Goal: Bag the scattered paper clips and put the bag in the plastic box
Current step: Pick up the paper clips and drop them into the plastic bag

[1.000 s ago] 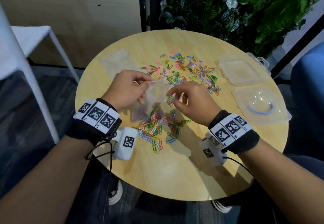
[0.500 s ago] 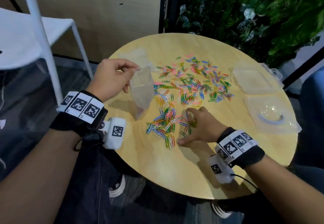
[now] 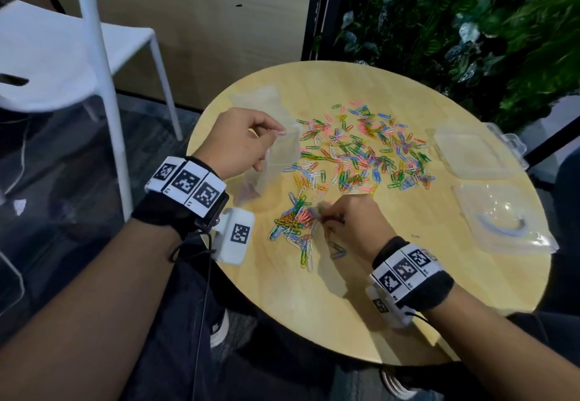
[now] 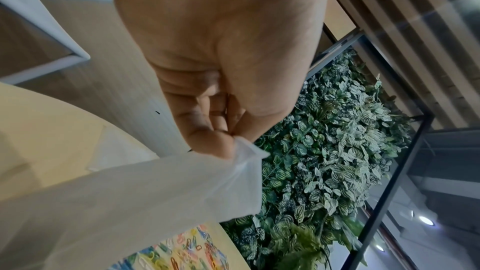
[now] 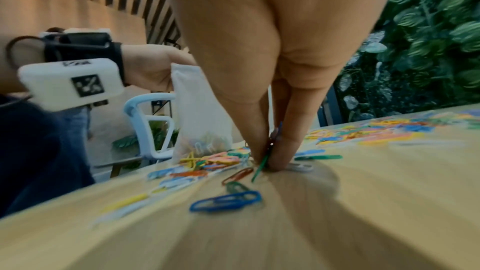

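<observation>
Clear plastic hangs from your left hand (image 3: 233, 146): you pinch the bag (image 3: 276, 162) by its top edge between thumb and fingertips (image 4: 215, 147), and it droops with its lower end close to the round wooden table (image 3: 408, 300); whether it touches the wood you cannot tell. The right wrist view shows a small cluster of coloured clips sitting at the bottom of the bag, with the rest of it slack and see-through.

Your right hand (image 3: 354, 228) is down on the table at the near edge of the paper clips (image 3: 361, 155), its thumb and fingers drawn tight together around a few clips from the small heap nearest you; one green clip sticks out between the fingertips (image 5: 280, 155). Most clips lie spread across the middle of the table, beyond that heap.

At the table's right side the plastic box (image 3: 502, 221) lies open, its base holding what looks like a pale curved strip. Its lid (image 3: 477, 152) lies just beyond it, toward the plant wall. A second clear bag (image 3: 257, 97) lies flat at the table's far left edge, beyond your left hand.
</observation>
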Demonstrator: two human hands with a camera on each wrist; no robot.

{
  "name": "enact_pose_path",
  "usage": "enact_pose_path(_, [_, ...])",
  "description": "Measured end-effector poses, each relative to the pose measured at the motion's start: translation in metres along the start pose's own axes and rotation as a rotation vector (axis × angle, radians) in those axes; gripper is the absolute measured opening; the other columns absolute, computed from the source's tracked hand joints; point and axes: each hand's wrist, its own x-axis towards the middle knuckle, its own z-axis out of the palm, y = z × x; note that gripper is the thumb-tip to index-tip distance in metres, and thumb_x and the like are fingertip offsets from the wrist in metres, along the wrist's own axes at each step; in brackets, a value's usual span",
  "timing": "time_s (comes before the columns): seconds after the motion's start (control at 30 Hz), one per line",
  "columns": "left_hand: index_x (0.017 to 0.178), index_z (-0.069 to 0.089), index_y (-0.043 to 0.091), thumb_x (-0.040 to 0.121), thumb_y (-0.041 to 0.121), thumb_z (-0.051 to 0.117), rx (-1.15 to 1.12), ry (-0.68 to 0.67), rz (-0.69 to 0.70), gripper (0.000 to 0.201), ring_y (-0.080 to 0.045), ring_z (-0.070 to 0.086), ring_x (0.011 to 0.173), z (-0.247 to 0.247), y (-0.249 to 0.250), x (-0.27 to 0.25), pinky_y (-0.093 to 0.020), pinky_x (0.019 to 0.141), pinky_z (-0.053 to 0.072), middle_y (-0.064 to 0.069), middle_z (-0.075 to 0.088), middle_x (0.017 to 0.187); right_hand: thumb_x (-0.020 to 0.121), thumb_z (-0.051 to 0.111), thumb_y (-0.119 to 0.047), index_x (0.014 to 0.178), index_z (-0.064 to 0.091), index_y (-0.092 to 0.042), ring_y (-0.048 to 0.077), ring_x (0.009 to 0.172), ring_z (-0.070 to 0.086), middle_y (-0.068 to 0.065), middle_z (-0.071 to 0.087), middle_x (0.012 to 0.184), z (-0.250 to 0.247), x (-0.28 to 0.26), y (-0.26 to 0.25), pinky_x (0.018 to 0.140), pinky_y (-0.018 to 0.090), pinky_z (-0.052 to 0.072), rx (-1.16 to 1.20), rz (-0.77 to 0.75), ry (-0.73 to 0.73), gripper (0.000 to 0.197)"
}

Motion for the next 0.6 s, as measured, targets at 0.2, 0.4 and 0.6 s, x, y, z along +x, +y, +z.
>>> enact_pose_path(0.2, [0.103,0.075,0.011,0.097,0.010,0.061,0.052,-0.198,-0.054,0.015,-0.014,0.063,0.041,0.026,-0.004,0.002,-0.021,0.047,0.053,-0.005,0.065,0.066,0.080,0.076,-0.010,0.090,0.078,-0.009,0.006,0.062,0.067,0.006,0.075,0.088,-0.030,0.005,0.029,0.064,0.005,0.050,0.561,0.238,0.031,0.011])
enact_pose_path(0.4, [0.108,0.072,0.010,0.098,0.012,0.062,0.089,-0.363,-0.110,0.015,-0.014,0.068,0.046,0.057,-0.005,0.000,-0.025,0.052,0.059,-0.005,0.069,0.062,0.083,0.064,0.006,0.092,0.068,0.004,0.015,0.071,0.071,0.007,0.073,0.080,-0.061,0.005,0.034,0.071,0.020,0.059,1.498,0.474,-0.016,0.010])
enact_pose_path(0.6, [0.098,0.075,0.011,0.097,0.015,0.063,0.041,-0.315,-0.062,0.012,-0.026,0.074,0.056,0.079,0.002,-0.008,-0.034,0.061,0.063,-0.007,0.070,0.062,0.086,0.060,0.007,0.099,0.065,0.009,0.012,0.071,0.071,0.012,0.072,0.086,-0.055,0.003,0.022,0.073,0.018,0.058,1.642,0.449,-0.120,0.014])
